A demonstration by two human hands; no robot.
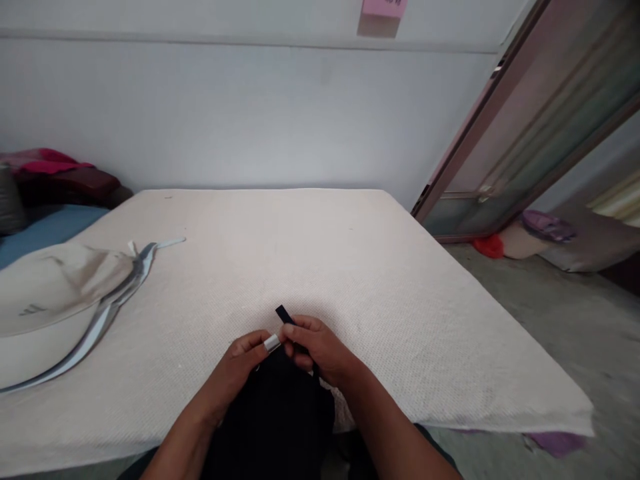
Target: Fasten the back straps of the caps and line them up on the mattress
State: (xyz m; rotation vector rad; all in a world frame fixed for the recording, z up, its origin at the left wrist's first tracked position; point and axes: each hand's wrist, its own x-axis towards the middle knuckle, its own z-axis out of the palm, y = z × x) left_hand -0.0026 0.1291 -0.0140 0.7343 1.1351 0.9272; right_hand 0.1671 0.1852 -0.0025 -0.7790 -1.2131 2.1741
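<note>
Near the front edge of the white-covered table, my left hand (245, 360) pinches a small silver metal piece (272, 343) between thumb and fingers. Just to its right, my right hand (313, 347) is closed on a narrow black strap (283, 313), whose flat end sticks up past the fingertips. Black fabric (270, 420) hangs below both hands, over the table edge and toward my lap. The two hands nearly touch at the fingertips. Where the strap meets the metal piece is hidden by the fingers.
Pale caps (60, 283) with straps lie at the left on the white table cover (280, 233). Behind them are a blue cloth (55, 230) and a pink cloth (50, 160). A wall (250, 113) stands behind the table, with a sliding door (500, 133) at the right.
</note>
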